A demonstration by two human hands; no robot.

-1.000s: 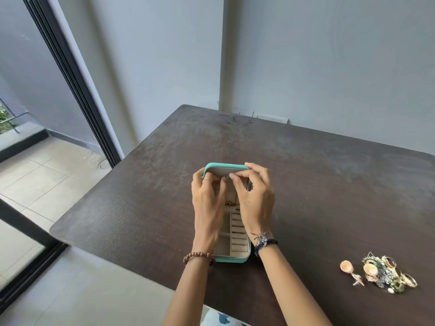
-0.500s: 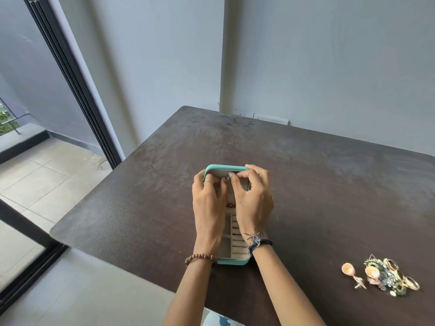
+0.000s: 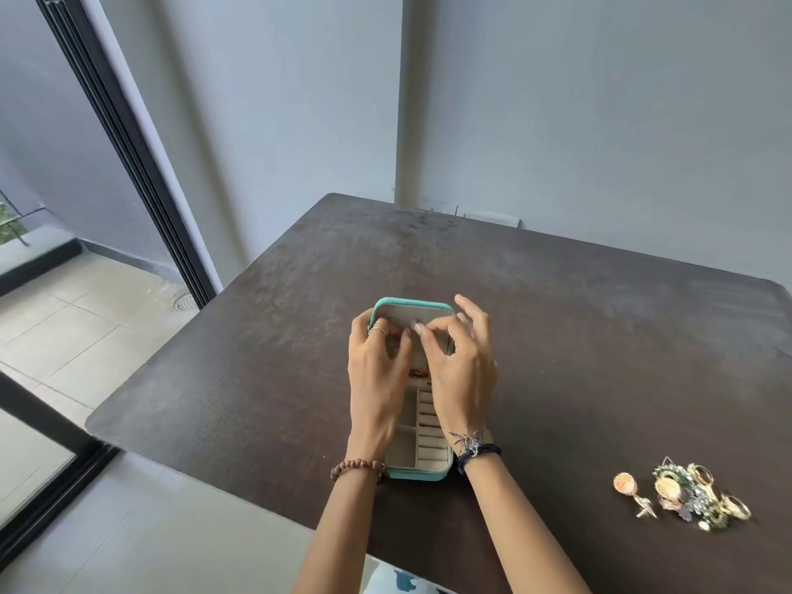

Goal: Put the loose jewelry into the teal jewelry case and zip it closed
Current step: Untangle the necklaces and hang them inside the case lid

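Loose jewelry (image 3: pixel 690 495) lies on table (image 3: pixel 600 336), right of open case (image 3: pixel 422 460)

Room: dark brown table (image 3: pixel 557 336) standing against pale grey-blue walls (image 3: pixel 600 100); black-framed sliding door (image 3: pixel 128 165) running along the left; beige tiled floor (image 3: pixel 64 336) with round drain (image 3: pixel 185 301) lying beyond; daylight coming in.

Soft daylight enters from the glass door (image 3: pixel 128 173) at left and makes a pale sheen on the dark tabletop (image 3: pixel 600 358), shadows stay weak, the wide lens bends edges, and fingers look slightly blurred.
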